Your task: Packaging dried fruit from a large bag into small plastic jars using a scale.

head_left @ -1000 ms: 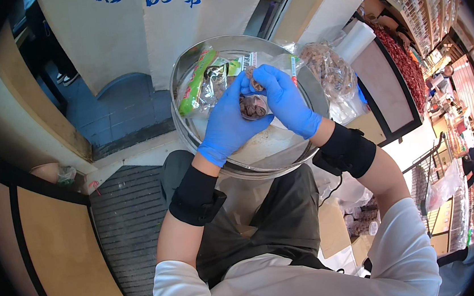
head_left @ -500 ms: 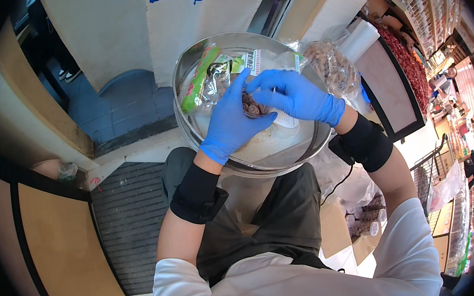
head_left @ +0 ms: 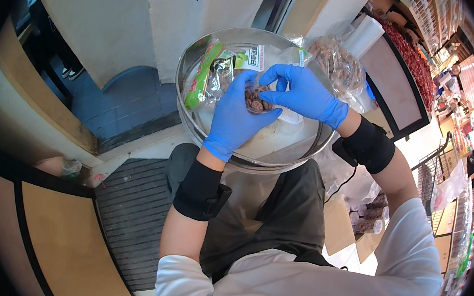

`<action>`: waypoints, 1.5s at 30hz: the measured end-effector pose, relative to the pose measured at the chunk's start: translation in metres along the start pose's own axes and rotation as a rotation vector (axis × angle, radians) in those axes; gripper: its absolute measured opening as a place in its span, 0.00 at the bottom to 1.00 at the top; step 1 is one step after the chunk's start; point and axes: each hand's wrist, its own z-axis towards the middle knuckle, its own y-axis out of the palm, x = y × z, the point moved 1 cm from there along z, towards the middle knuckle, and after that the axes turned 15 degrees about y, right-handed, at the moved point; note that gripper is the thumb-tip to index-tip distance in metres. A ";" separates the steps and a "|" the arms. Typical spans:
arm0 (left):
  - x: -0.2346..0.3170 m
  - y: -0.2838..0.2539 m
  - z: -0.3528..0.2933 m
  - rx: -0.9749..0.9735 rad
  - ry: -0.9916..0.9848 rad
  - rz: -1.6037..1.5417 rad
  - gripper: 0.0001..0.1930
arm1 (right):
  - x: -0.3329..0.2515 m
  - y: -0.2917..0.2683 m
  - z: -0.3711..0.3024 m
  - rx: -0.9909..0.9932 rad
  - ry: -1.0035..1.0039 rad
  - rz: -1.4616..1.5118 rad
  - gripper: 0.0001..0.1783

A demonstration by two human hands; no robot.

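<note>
My left hand point(head_left: 235, 115), in a blue glove, is wrapped round a small clear plastic tub filled with small brown dried pieces point(head_left: 257, 100). My right hand point(head_left: 307, 96), also gloved in blue, reaches in from the right. Its curled fingers and thumb come together at the tub's mouth, touching the brown pieces; what lies between the fingertips is too small to make out. Both hands are above a wide round metal sieve point(head_left: 188, 127) over my lap. In the sieve are a green-and-clear plastic packet point(head_left: 207, 74) and a white round lid-like thing point(head_left: 291, 116), partly covered by my right hand.
Right of the sieve sits a clear bag of brown dried goods point(head_left: 339, 67), with a white plastic roll point(head_left: 364, 36) beyond it. Filled jars point(head_left: 370, 225) lie low at my right. A white curtain point(head_left: 202, 26) hangs ahead; a ribbed dark mat point(head_left: 133, 226) covers floor at left.
My right hand has shifted slightly right, its fingers more curled in at the tub's mouth. More of the brown pieces show now. My left hand keeps its hold, and the view has shifted slightly.
</note>
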 end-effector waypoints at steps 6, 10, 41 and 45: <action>0.001 -0.003 0.007 -0.071 0.131 0.086 0.23 | 0.012 0.003 0.002 0.341 -0.277 -0.314 0.14; -0.005 -0.007 0.006 -0.051 0.075 -0.009 0.20 | 0.004 0.007 0.018 0.257 -0.187 -0.462 0.14; 0.028 -0.033 0.024 -0.494 0.067 0.215 0.23 | 0.022 0.022 0.035 0.071 -0.315 -0.447 0.18; 0.025 -0.030 0.026 -0.446 0.066 0.209 0.26 | 0.014 0.018 0.034 0.014 -0.289 -0.454 0.18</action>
